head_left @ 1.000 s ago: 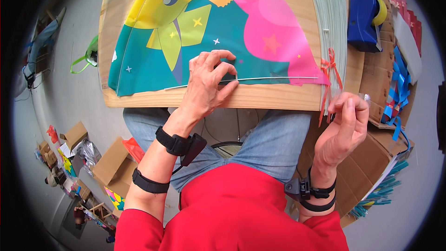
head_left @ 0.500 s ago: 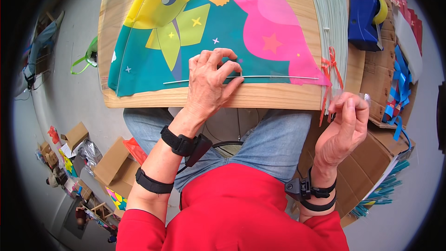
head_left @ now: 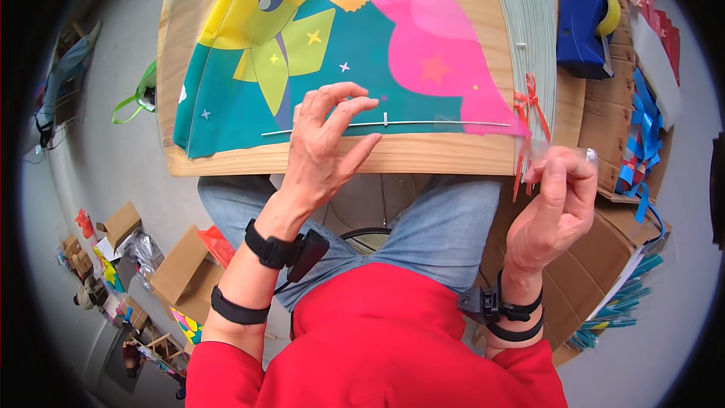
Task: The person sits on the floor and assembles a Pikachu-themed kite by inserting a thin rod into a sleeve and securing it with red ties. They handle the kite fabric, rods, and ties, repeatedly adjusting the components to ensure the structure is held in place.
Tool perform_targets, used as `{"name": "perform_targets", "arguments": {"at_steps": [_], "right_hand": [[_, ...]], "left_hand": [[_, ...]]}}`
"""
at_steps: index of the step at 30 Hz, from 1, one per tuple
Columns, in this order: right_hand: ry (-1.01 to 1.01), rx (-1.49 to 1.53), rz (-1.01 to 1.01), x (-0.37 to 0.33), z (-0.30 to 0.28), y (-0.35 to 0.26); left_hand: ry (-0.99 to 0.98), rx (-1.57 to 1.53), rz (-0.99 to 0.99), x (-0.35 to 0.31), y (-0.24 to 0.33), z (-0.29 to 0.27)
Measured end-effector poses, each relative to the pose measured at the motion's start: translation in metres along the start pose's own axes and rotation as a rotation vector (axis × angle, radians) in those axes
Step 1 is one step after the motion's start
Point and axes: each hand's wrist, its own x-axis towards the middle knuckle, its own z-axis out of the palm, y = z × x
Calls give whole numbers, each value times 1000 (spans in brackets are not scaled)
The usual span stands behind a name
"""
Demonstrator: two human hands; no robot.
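Observation:
A colourful kite sheet, teal, yellow and pink, lies flat on a wooden board. A thin pale rod runs along the sheet's near edge. My left hand rests on the sheet with fingers spread, fingertips on the rod. My right hand hovers off the board's right corner, fingers pinched on a small clear strip of tape. Red ribbon hangs from the sheet's right corner beside that hand.
A blue tape dispenser stands at the board's right, next to a bundle of pale rods. Cardboard boxes with blue ribbons are at the right. Boxes and small items lie on the floor at left.
My left hand opened from a curled press into spread fingers and slid slightly left along the rod. My right hand stayed at the corner, still pinching.

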Motion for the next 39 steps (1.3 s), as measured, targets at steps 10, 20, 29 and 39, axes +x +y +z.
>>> {"name": "perform_targets", "arguments": {"at_steps": [10,20,29,39], "right_hand": [[-162,-435,-415,-9,60,-22],[-195,-611,-675,-25,86,-20],[-190,-715,-712,-28,86,-22],[-182,-642,-766,-25,72,-24]], "left_hand": [[-27,-507,-252,-30,38,-56],[70,-745,-372,-46,69,-80],[88,-597,-454,-15,106,-83],[155,-634,-506,-19,117,-83]]}}
